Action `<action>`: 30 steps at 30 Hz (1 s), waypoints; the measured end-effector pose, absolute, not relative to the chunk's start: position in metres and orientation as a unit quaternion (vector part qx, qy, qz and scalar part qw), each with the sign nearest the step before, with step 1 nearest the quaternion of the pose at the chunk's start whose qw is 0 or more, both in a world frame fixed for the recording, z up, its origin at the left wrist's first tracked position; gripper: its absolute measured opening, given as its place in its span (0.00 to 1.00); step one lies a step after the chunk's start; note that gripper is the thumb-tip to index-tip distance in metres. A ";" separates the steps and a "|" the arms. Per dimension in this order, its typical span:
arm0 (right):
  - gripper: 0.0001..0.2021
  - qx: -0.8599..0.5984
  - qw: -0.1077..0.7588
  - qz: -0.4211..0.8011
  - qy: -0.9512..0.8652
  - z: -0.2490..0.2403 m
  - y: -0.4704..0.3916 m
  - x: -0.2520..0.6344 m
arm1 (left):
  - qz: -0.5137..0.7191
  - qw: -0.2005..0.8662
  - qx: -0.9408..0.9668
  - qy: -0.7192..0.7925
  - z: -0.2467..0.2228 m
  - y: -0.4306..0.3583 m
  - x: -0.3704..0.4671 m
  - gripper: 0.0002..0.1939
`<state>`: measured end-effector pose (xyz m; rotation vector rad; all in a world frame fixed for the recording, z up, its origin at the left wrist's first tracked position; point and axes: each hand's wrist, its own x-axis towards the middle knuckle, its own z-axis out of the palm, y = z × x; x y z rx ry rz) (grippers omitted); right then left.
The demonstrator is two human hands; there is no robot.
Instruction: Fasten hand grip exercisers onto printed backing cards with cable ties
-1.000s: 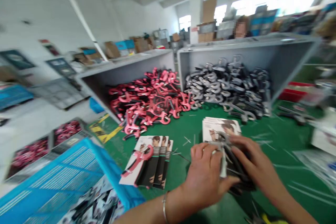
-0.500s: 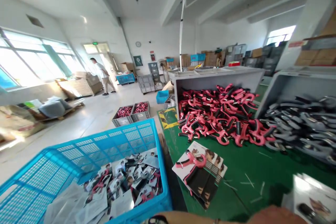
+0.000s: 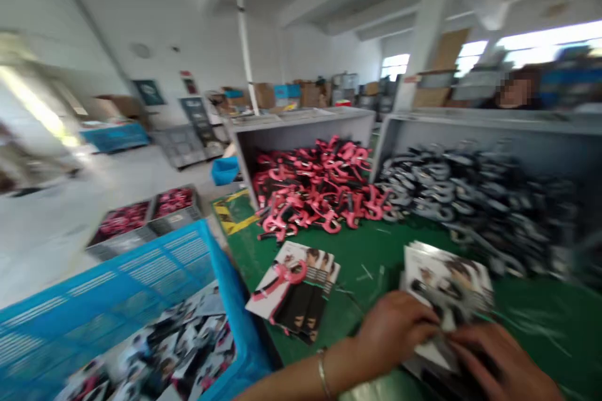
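Observation:
My left hand (image 3: 395, 329), with a bracelet at the wrist, is closed at the lower edge of a stack of printed cards (image 3: 423, 260). My right hand (image 3: 501, 357) meets it from the right, fingers pressed together. Between the fingertips is a small pale piece, too blurred to name. A grey hand grip (image 3: 458, 301) lies on the cards just above the fingers. Left of my hands, a pink hand grip (image 3: 282, 274) rests on another fanned stack of printed cards (image 3: 301, 310) on the green table (image 3: 367, 247).
Pink hand grips (image 3: 315, 188) spill from a tipped grey crate (image 3: 301, 119); grey ones (image 3: 451, 188) spill from another crate (image 3: 493, 116). A blue basket (image 3: 230, 301) of carded packs stands at left. A person (image 3: 517, 91) is behind the right crate.
My view has swung to the right. Both hands have come into sight at the right-hand card stack, where earlier only blurred parts showed at the bottom edge.

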<state>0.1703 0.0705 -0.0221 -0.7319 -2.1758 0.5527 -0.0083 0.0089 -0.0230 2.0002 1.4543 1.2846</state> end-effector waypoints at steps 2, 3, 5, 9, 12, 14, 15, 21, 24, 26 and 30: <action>0.04 -0.348 0.301 0.234 -0.856 -0.010 0.058 0.178 | 0.488 0.241 0.661 0.516 -0.019 0.005 -0.010 0.05; 0.04 -0.363 0.287 0.237 -0.854 -0.005 0.056 0.178 | 0.495 0.266 0.650 0.512 -0.018 0.007 -0.013 0.04; 0.03 -0.377 0.264 0.244 -0.854 0.002 0.058 0.174 | 0.494 0.305 0.639 0.504 -0.018 0.013 -0.019 0.04; 0.03 -0.364 0.274 0.267 -0.849 0.006 0.063 0.171 | 0.476 0.355 0.632 0.498 -0.018 0.017 -0.019 0.04; 0.04 -0.363 0.315 0.288 -0.828 0.001 0.063 0.171 | 0.491 0.377 0.598 0.509 -0.017 0.018 -0.014 0.04; 0.03 -0.380 0.338 0.292 -0.810 -0.003 0.064 0.170 | 0.505 0.382 0.575 0.519 -0.016 0.022 -0.012 0.04; 0.02 -0.395 0.344 0.292 -0.800 -0.004 0.065 0.169 | 0.506 0.383 0.567 0.525 -0.016 0.023 -0.011 0.04; 0.05 -0.401 0.304 0.279 -0.818 0.003 0.073 0.177 | 0.494 0.474 0.502 0.529 -0.017 0.028 -0.012 0.08; 0.07 -0.365 0.257 0.227 -0.866 0.009 0.078 0.182 | 0.506 0.512 0.455 0.525 -0.018 0.028 -0.013 0.10; 0.07 -0.350 0.225 0.184 -0.891 0.010 0.079 0.184 | 0.510 0.512 0.451 0.524 -0.017 0.028 -0.012 0.10; 0.07 -0.340 0.185 0.140 -0.911 0.010 0.079 0.183 | 0.497 0.496 0.481 0.525 -0.016 0.029 -0.010 0.09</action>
